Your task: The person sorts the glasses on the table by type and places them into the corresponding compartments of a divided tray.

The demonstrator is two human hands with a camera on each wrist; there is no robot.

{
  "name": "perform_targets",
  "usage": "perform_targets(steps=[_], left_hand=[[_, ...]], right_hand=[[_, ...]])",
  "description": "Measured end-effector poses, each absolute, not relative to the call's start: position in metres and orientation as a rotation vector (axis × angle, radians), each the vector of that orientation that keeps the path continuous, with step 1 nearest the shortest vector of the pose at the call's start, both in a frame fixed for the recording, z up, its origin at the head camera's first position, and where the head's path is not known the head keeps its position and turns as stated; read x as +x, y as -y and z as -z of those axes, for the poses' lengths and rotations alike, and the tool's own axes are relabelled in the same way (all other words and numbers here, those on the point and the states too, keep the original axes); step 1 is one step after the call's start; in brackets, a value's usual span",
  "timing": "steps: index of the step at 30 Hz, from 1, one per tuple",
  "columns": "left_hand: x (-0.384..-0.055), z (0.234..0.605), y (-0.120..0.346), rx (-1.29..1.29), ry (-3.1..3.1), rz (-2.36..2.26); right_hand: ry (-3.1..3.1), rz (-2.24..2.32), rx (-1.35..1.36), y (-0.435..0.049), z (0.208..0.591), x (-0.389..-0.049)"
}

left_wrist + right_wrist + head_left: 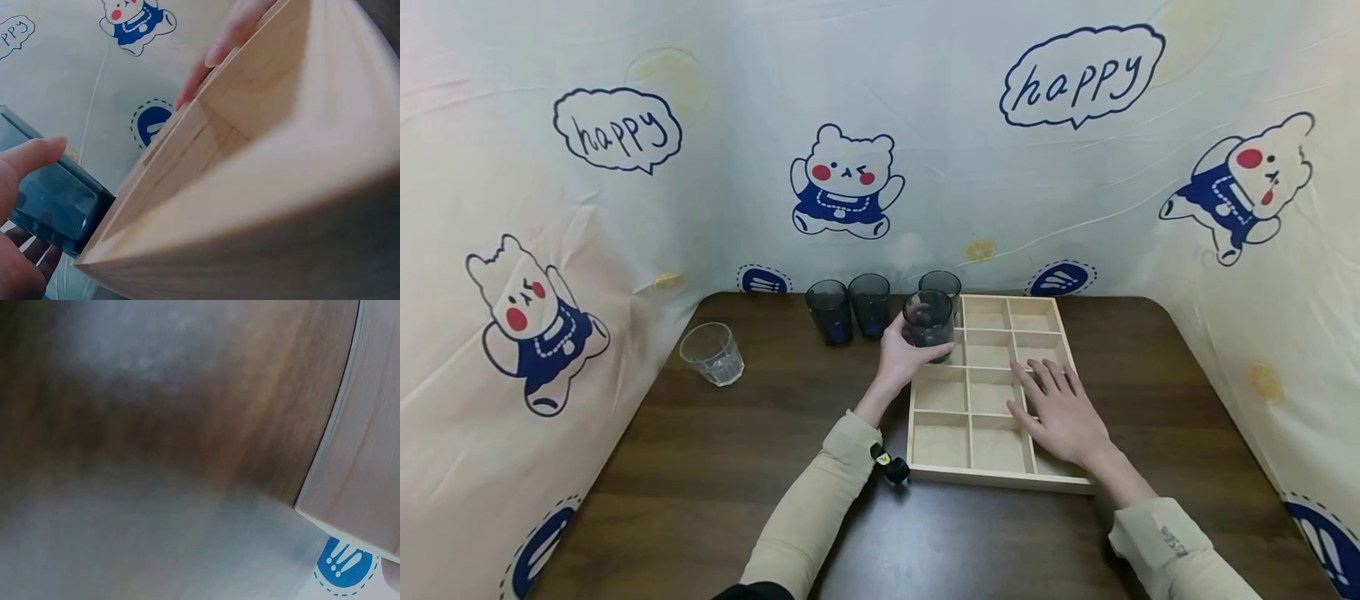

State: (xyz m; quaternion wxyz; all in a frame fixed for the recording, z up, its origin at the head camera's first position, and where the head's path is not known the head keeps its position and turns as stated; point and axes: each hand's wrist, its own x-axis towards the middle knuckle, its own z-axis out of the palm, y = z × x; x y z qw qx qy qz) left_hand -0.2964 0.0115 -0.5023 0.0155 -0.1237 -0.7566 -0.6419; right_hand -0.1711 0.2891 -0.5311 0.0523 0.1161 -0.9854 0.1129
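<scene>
My left hand [901, 358] grips a dark tinted drinking glass [928, 317], upright in the head view, over the left side of a pale wooden box [1000, 479] split into square compartments. In the left wrist view the thumb lies along one side of the glass [59, 200] and the fingers come round the other, with its base close to the box's edge. My right hand [1063, 417] rests on the right part of the box, fingers spread over the dividers. The right wrist view mostly holds the table and the box's side [362, 456].
Two dark glasses [830, 312] stand side by side left of the box, near the table's back edge. Another tinted glass [942, 282] is behind the held one. A clear glass [712, 354] stands farther left on the brown table [715, 483]. A printed cloth [722, 167] surrounds the table.
</scene>
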Motion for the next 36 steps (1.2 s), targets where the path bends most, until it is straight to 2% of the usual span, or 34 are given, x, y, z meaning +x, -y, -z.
perform_targets(steps=[13, 28, 36], left_hand=[[-0.294, 0.519, -0.008, -0.401, 2.440, 1.791], [-0.290, 0.543, -0.016, -0.397, 2.430, 1.765], [-0.293, 0.544, -0.022, -0.448, 2.481, 1.669]], right_hand=[[3.005, -0.337, 0.366, -0.284, 0.535, -0.173], [3.028, -0.339, 0.364, -0.285, 0.533, -0.171], [3.016, -0.352, 0.361, -0.288, 0.529, -0.172]])
